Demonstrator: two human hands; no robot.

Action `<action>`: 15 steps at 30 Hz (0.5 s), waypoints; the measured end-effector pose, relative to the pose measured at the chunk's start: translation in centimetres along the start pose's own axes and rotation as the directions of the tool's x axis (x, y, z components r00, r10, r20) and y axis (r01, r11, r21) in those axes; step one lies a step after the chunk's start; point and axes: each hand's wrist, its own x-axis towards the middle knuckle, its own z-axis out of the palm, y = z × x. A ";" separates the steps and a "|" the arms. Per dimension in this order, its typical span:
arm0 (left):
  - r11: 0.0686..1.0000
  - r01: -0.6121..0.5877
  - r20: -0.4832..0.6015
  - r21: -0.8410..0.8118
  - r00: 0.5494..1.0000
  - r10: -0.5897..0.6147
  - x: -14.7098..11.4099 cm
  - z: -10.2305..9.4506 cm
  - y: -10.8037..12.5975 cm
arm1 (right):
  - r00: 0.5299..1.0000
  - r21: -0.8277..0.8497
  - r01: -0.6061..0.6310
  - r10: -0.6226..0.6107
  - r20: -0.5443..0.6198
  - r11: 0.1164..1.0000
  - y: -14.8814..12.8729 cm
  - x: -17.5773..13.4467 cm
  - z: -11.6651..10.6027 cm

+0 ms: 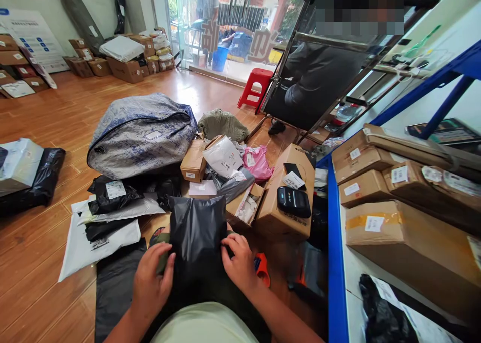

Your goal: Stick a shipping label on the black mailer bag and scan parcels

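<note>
Item: black plastic bag [198,222], before the lap, between left hand [153,273] and right hand [240,263]; fingers at both side edges, whether clamped cannot be told
Step, seemingly: steadying the bag; next move likely calls for an even grip
Writing: glass front [261,46], reversed 迎, 临; taped carton [421,252], label [375,223] illegible

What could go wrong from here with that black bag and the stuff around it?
The black bag could slip or fold over: the left hand and right hand are only at its side edges. The black device lies near the edge of the large cardboard box and might be knocked off. The white package beside the pink bag sits tilted and may slide.
</note>
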 end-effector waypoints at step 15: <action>0.895 -0.395 0.415 -0.207 0.793 0.446 6.4 -1.6 -1.5 | 0.779 0.639 -0.626 0.319 0.540 0.447 -7.1 -1.7 4.3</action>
